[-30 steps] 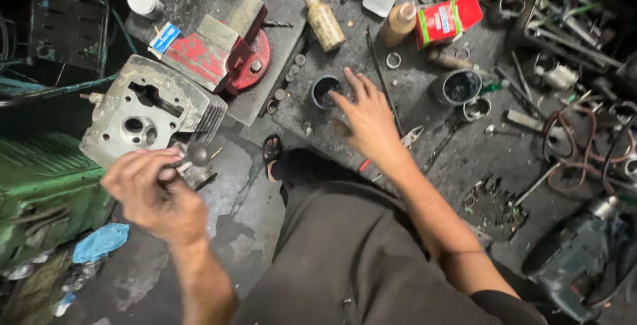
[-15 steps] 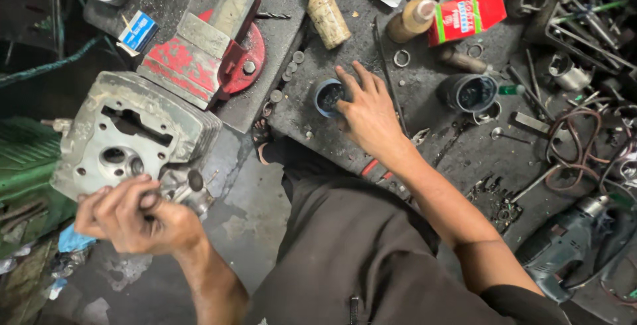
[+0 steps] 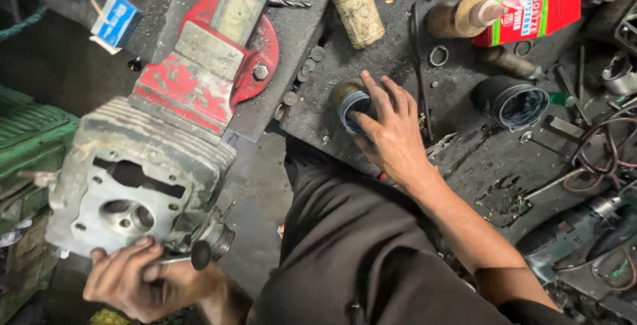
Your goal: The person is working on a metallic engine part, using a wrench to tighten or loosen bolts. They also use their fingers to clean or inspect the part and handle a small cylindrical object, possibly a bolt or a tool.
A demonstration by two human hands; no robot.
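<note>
Both hands are being used in the head view. A small valve-like part with a dark round head is being pinched in the curled fingers of the left hand, just below the grey finned cylinder head that is being gripped in the red bench vise. The right hand is being spread wide over a small open tin on the greasy workbench, with the fingertips being dipped at its rim; what the tin holds cannot be told, being mostly covered. For this step to be done well, only a thin smear is probably being wanted on the fingertips, and the valve is best being kept steady and clear of grit meanwhile. A second dark round pot is being left open to the right, its inside looking dark and glossy. A dirty tan bottle is lying capped beyond the tin.
</note>
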